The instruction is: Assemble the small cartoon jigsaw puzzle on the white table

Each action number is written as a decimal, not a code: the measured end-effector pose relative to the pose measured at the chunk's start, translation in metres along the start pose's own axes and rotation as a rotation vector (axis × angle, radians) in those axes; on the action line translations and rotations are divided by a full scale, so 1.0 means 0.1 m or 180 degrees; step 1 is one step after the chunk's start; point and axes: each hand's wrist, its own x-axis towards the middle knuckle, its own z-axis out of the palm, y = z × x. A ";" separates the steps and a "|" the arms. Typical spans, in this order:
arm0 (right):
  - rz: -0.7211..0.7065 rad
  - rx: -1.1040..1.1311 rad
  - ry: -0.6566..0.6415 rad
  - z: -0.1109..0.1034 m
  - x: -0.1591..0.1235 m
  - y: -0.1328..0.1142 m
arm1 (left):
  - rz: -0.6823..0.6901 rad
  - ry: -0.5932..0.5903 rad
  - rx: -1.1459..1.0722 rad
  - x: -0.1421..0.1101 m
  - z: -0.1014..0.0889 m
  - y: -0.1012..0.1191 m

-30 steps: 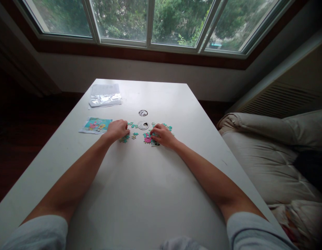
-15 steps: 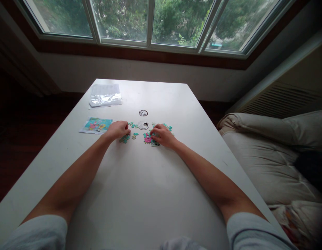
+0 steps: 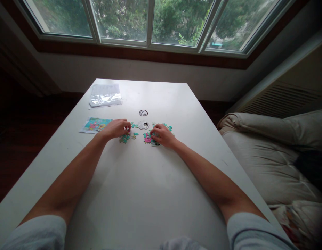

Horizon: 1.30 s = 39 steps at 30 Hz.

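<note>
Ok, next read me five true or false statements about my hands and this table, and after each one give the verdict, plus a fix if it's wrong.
1. The colorful picture sheet lies mostly to the left of the left hand. True.
2. The right hand is on the clear plastic bag. False: it is at the pink-patched puzzle section.
3. The round cover is nearer the person than the round opening. True.
4. All the pieces are under the right hand. False: loose pieces lie by the left hand.
5. The padded seat is left of the table. False: it is on the right.
</note>
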 end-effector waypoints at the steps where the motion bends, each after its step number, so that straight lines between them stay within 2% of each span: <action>1: 0.0000 -0.0002 -0.0001 0.00 0.00 0.00 | -0.0029 0.0023 0.0066 0.00 -0.01 0.04; 5: -0.0015 -0.0024 0.0019 0.00 0.00 0.02 | -0.0079 0.0139 0.0191 0.00 0.01 0.13; 10: -0.0015 -0.0037 0.0000 0.00 0.01 0.01 | -0.0055 0.0322 0.0286 0.01 0.06 0.16; 30: -0.0002 -0.0040 0.0012 0.02 0.02 0.03 | -0.0236 0.0649 0.0828 0.08 0.22 0.30; 36: -0.0012 -0.0027 0.0020 0.01 0.02 0.01 | -0.0325 0.0810 0.0669 0.08 0.28 0.33; 39: 0.0013 -0.0035 0.0008 0.01 0.03 0.00 | -0.0142 0.0840 0.0445 0.10 0.33 0.39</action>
